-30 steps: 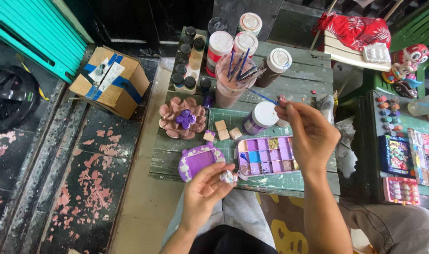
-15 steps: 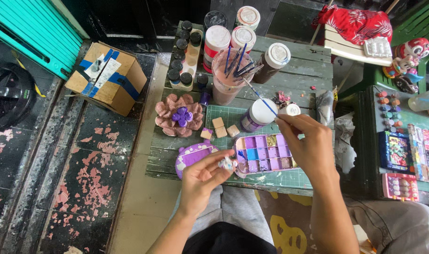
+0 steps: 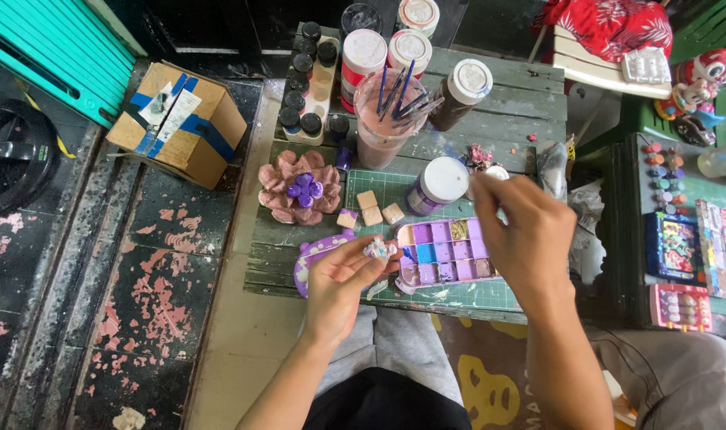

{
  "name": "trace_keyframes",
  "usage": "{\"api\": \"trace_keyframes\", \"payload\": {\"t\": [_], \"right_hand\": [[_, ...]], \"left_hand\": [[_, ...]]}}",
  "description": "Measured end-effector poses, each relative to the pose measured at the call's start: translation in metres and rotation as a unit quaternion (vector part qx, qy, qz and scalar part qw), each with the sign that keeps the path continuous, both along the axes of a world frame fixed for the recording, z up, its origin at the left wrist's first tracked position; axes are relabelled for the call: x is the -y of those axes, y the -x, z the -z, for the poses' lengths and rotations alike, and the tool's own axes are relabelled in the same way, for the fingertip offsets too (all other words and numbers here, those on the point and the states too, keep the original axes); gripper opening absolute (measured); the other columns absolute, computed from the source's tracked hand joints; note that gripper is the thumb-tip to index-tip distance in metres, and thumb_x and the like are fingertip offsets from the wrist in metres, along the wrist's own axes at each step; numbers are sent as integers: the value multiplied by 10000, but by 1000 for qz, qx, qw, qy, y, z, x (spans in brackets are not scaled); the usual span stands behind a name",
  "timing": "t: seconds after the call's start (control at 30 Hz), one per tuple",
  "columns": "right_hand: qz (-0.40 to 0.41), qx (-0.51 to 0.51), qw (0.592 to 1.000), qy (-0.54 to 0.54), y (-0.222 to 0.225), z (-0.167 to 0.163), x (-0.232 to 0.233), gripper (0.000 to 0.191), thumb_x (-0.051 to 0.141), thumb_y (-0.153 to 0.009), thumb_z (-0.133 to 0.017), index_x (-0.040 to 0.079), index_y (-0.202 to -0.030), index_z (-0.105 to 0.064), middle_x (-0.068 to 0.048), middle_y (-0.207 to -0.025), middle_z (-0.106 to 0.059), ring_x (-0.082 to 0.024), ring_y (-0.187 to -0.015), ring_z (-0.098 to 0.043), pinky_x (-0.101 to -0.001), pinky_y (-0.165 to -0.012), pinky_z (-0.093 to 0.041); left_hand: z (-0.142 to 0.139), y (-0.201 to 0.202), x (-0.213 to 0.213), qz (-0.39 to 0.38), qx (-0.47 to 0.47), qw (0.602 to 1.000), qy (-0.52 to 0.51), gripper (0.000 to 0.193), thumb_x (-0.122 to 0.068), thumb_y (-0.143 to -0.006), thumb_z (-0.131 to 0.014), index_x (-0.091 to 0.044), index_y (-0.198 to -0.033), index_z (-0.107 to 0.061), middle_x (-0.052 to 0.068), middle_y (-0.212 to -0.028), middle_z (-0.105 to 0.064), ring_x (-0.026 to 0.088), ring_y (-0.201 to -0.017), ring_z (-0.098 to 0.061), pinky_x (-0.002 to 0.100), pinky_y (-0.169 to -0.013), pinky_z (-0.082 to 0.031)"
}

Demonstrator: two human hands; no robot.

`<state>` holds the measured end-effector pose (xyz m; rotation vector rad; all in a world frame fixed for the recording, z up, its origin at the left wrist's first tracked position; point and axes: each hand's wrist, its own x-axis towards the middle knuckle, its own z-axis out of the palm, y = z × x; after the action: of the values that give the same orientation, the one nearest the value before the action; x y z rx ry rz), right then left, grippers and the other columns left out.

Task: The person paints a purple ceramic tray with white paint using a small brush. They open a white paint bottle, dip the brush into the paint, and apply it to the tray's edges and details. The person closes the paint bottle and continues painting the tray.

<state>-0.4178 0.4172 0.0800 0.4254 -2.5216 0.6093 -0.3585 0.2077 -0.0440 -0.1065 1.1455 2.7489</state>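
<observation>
Head view, weathered green table [image 3: 530,103], peeling dark floor [image 3: 164,271], left hand [image 3: 339,279] pinching small figurine [image 3: 379,249], right hand's [image 3: 530,239] grip unclear

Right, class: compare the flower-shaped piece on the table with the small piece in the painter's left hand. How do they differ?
The flower-shaped piece lies flat on the table, untouched; the small piece is pinched in the left hand. The flower-shaped piece is much larger, dull pink with a purple centre; the small piece looks pale with purple dabs. Both carry purple paint.

left hand [image 3: 341,279]: pinches small painted piece [image 3: 378,249] | right hand [image 3: 526,235]: above paint palette [image 3: 445,252]
</observation>
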Motion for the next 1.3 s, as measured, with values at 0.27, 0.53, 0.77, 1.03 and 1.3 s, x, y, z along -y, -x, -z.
{"api": "trace_keyframes", "payload": {"t": [0.27,0.53,0.77,1.03,1.3], "right_hand": [[42,118,975,182,-47,47,-12,81,86,-989,-730,17,-1013,-767,-47,-778,-714,-89,-646,-617,-250,-581,-469],[-15,218,925,311,-103,110,-15,60,-12,-880,-729,-35,-930,-751,-39,-710,-655,-87,-606,-548,-233,-541,-394],[-25,202,936,286,-103,113,-12,98,-6,-852,-749,-27,-946,-768,-22,-669,-626,-78,-571,-516,-230,-518,-379],[-42,124,971,200,-106,106,-8,178,-13,-765,-816,-5,-935,-767,-22,-612,-569,-109,-510,-501,-267,-492,-372],[-93,35,984,146,-106,99,-13,250,-61,-727,-843,-16,-955,-752,-37,-659,-606,-155,-545,-541,-313,-516,-396]], "left_hand": [[9,4,8,-15,-9,1000,-9,361,27,-933,-698,83,-1286,-644,204,-1171,-741,267,-1051,-729,428,-960,-604],[31,9,13,-4,-41,999,-25,386,71,-913,-731,86,-1291,-655,214,-1183,-731,269,-1068,-722,441,-981,-599],[42,4,7,-11,-49,998,-31,393,71,-895,-756,55,-1281,-681,213,-1177,-746,271,-1031,-736,426,-968,-594],[49,0,-6,-12,-64,995,-78,380,77,-882,-785,1,-1245,-704,200,-1187,-740,270,-1110,-719,424,-1019,-562],[46,-3,-25,-9,-26,993,-115,338,137,-850,-774,-33,-1132,-699,128,-1055,-717,229,-1012,-676,353,-902,-534]]}}
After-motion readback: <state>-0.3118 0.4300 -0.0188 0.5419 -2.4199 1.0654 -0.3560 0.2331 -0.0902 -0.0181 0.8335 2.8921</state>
